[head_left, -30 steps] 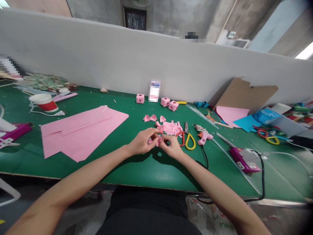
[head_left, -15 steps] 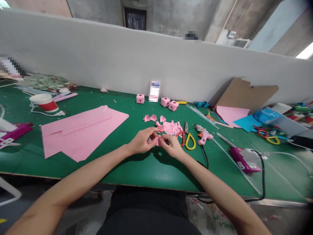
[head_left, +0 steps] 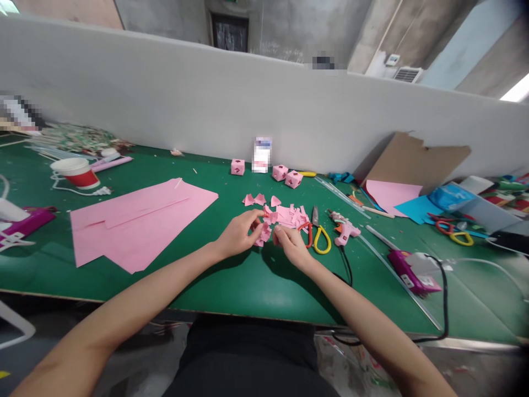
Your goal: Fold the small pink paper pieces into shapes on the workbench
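Observation:
My left hand (head_left: 240, 232) is closed, its thumb and fingers pinching a folded pink paper piece (head_left: 263, 237). Just to the right of that piece, my right hand (head_left: 291, 245) has its fingertips pressed together; whatever they hold, if anything, is too small to make out. Behind both hands lies a pile of pink paper strips (head_left: 291, 216). Several small folded pink pieces (head_left: 259, 199) rest beyond the left fingertips. Scissors (head_left: 320, 234) with red and yellow handles lie beside the right hand, and a pink glue gun (head_left: 346, 231) is to their right.
Three pink paper cubes (head_left: 238, 167) stand near the grey partition (head_left: 185, 99). Large pink paper sheets (head_left: 136, 231) cover the left of the green table (head_left: 248, 295). A paper cup (head_left: 76, 172) is at far left, a purple power strip (head_left: 413, 275) with cables at right.
My right hand has moved slightly right, away from the pink piece, leaving a small gap. The left hand keeps hold, and more of the piece shows.

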Available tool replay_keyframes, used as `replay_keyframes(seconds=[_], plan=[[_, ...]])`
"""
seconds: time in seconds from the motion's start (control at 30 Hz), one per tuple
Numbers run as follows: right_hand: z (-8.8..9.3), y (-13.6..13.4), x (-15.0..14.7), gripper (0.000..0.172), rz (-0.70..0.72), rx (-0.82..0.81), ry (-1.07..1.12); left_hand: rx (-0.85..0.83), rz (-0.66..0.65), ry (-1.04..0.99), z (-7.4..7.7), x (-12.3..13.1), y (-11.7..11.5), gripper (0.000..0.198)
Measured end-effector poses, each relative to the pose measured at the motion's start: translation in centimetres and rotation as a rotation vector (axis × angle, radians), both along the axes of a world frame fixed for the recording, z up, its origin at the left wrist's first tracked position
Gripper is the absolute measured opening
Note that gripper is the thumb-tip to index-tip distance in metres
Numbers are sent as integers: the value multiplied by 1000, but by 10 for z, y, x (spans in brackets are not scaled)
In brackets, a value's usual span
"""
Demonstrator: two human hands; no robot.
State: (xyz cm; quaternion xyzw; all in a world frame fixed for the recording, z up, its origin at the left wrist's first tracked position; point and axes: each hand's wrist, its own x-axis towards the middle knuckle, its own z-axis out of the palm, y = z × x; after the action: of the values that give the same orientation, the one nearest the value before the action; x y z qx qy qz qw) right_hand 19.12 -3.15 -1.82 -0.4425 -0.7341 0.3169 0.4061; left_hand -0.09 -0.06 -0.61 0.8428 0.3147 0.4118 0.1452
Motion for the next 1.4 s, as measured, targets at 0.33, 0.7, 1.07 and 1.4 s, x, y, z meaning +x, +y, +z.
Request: replay_keyframes(seconds=[0.33, 0.7, 1.07, 1.4], plan=[[0, 3, 2, 37, 66, 119, -222, 118, -55, 99, -5, -1, -1, 23], [-5, 3, 2, 36, 64, 22, -175, 181, -150, 192, -7, -1, -4, 24], [-6, 2, 0, 36, 81, -3, -190, 119, -133, 174, -8, -1, -3, 28], [-4, 1, -1, 34, 31, 112, -240, 165, -36, 182, -7, -2, -1, 24]])
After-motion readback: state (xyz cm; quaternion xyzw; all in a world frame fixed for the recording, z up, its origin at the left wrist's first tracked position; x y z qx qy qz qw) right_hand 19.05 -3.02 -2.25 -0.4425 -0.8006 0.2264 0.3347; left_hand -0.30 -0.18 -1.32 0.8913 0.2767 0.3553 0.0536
